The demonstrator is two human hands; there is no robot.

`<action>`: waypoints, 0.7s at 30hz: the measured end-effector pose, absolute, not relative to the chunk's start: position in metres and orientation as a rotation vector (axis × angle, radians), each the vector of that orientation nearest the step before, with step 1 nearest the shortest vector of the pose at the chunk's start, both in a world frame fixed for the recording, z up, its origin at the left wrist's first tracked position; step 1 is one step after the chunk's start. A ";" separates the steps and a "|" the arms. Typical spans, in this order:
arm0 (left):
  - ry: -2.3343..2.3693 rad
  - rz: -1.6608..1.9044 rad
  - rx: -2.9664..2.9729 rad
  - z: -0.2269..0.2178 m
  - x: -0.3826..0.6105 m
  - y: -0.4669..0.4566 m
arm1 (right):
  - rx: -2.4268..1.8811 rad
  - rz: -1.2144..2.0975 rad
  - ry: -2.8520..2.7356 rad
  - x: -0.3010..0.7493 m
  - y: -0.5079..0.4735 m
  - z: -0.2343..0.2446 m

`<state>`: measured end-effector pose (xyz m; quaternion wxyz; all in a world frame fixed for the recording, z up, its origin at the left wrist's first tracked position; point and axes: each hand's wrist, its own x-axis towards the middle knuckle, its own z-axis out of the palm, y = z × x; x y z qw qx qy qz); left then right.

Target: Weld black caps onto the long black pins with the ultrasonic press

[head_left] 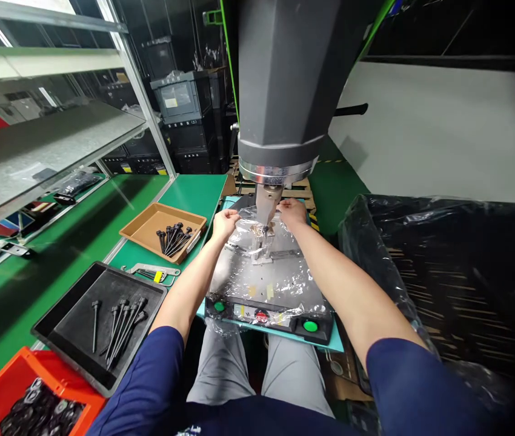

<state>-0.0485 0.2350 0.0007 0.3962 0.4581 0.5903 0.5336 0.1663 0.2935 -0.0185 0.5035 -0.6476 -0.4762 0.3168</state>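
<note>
A clear plastic sheet point(285, 280) lies wrinkled over the metal base of a press-like machine point(285, 79). My left hand point(225, 223) pinches the sheet's far left edge, left of the machine's lower tool point(266, 209). To the right of that tool, my right hand point(292, 212) has its fingers closed on the sheet's far right edge, with the fingertips partly hidden. Under the film's near end is a control panel with a left green button point(219, 307), a red button point(262, 315) and a right green button point(310, 326).
On my left, a brown tray point(143, 229) and a black tray point(73, 290) hold black bolt-like parts. Hex keys point(148, 272) lie between them. A red bin point(34, 369) contains small black parts. At right stands a plastic-lined black container point(366, 242). Shelving point(57, 136) rises at left.
</note>
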 end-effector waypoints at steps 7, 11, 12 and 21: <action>1.609 1.427 1.081 0.010 -0.042 0.271 | -1.573 1.052 -1.177 0.193 0.286 0.003; 1.711 1.447 1.044 0.006 -0.046 0.285 | -1.602 1.331 -1.309 0.226 0.250 -0.004; 1.733 1.441 1.045 0.004 -0.047 0.287 | -1.593 1.443 -1.340 0.234 0.241 -0.007; 1.965 1.258 1.154 -0.005 -0.070 0.289 | -1.421 1.432 -1.301 0.251 0.215 -0.018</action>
